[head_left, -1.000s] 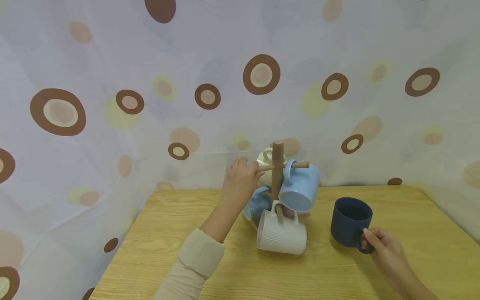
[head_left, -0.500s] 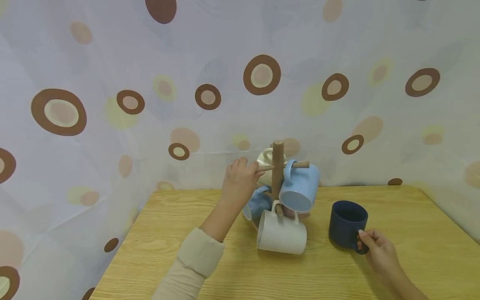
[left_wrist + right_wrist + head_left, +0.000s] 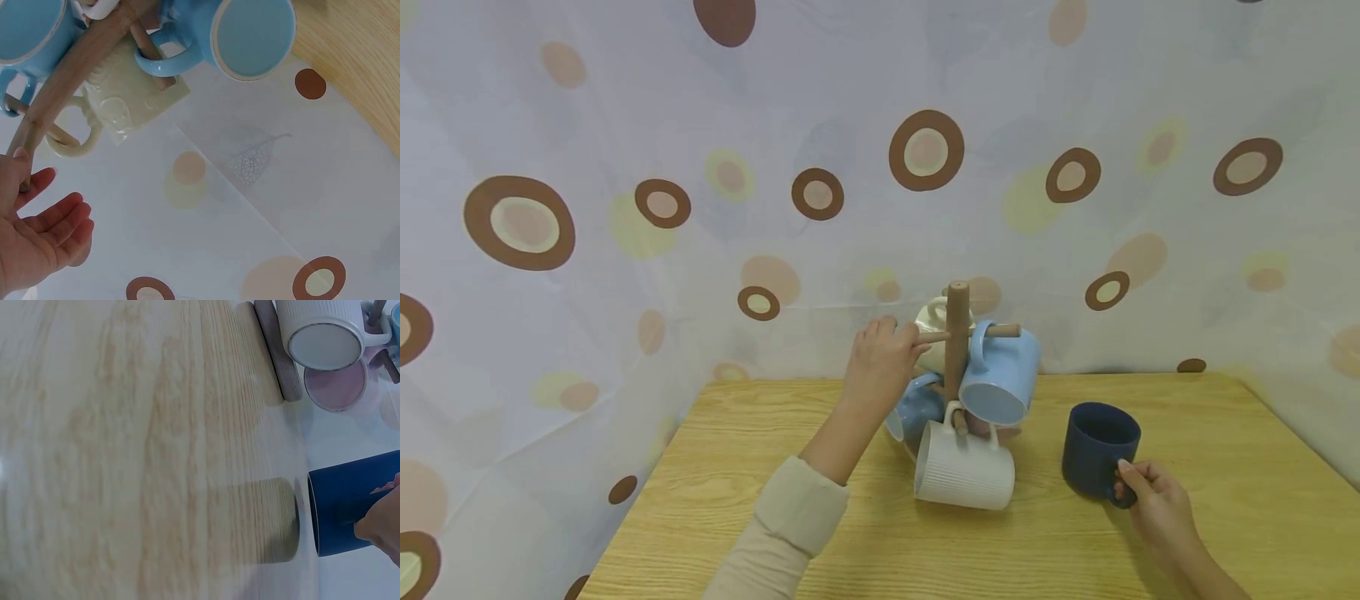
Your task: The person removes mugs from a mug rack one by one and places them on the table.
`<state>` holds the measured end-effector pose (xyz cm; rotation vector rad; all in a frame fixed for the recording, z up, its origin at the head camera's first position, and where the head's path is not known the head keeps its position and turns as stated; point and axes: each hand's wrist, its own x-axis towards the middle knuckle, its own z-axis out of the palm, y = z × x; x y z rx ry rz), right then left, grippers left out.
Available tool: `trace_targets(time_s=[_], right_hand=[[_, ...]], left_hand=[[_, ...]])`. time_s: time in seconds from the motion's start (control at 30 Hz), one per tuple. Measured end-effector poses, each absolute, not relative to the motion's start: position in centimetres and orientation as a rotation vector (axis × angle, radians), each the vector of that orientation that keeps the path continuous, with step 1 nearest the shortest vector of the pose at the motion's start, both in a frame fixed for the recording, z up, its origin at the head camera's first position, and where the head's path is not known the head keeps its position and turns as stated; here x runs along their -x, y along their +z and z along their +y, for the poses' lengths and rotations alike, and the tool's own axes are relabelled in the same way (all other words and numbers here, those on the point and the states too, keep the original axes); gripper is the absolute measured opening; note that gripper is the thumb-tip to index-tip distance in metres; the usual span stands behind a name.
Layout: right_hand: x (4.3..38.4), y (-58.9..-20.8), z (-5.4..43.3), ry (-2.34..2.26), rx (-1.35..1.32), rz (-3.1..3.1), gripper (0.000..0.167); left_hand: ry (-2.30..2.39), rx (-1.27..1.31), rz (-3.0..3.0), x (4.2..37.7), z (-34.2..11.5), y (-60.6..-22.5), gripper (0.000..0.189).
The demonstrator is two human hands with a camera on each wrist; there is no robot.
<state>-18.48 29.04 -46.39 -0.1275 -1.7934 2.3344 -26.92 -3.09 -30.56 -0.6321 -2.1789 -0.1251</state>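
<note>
My left hand pinches the end of a bare upper peg on a wooden mug tree; in the left wrist view its remaining fingers are spread loosely. With my right hand I grip the handle of a navy mug, which is upright, mouth up, right of the tree. Its base is close over the table in the right wrist view. A light blue mug and a cream mug hang from upper pegs. Lower down hang a white ribbed mug, a blue mug and a pink mug.
The tree stands on a light wooden table, its grey-brown base visible in the right wrist view. A pale curtain with brown and yellow circles rises behind the table and along its left side.
The navy mug and my right hand have shifted slightly down and left over the last second, the mug then edging back right. My left hand and the hanging mugs stay in place.
</note>
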Motion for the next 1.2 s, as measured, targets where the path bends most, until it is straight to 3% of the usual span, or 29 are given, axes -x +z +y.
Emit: trace_targets(time_s=[0.17, 1.2], right_hand=[[18.7, -46.2, 29.0, 2.292, 0.209, -1.862, 0.020], [19.1, -47.2, 28.8, 2.325, 0.128, -1.760, 0.021]], left_hand=[[-0.117, 0.638, -2.170, 27.0, -3.1, -30.6, 0.023], [-0.103, 0.663, -2.142, 27.0, -3.2, -30.6, 0.022]])
